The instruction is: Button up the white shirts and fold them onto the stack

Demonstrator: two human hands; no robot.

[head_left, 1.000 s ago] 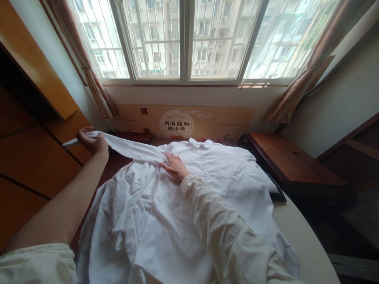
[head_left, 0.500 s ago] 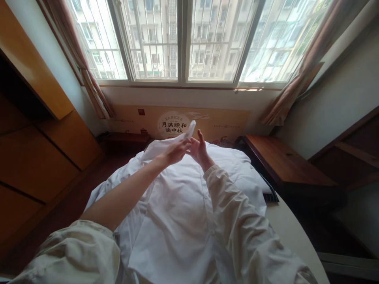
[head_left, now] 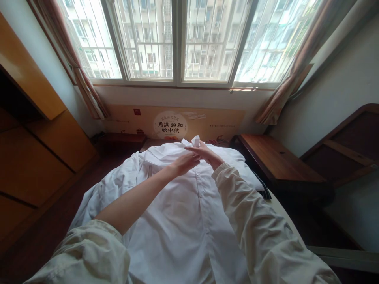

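A white button-up shirt (head_left: 174,201) lies spread face up in front of me, its button placket running toward me. At its far end, the collar (head_left: 195,140) stands up in two points. My right hand (head_left: 207,152) is closed at the collar from the right, one finger stretched to the left across it. Just below and touching it, my left hand (head_left: 187,162) is closed with bent fingers on the cloth at the top of the placket. The fingertips partly hide each other, and the small bit of cloth between them is hard to see.
Under the shirt is a pale round-edged table (head_left: 286,217), with a dark folded item (head_left: 264,192) at its right. A wooden desk (head_left: 278,157) stands to the right and a wooden cabinet (head_left: 50,154) to the left. A printed board (head_left: 213,122) leans below the window.
The raised white collar flap has come down and now shows two points. My right hand has turned from thumb-up to lying across the collar; my left hand has moved slightly right and nearer me.
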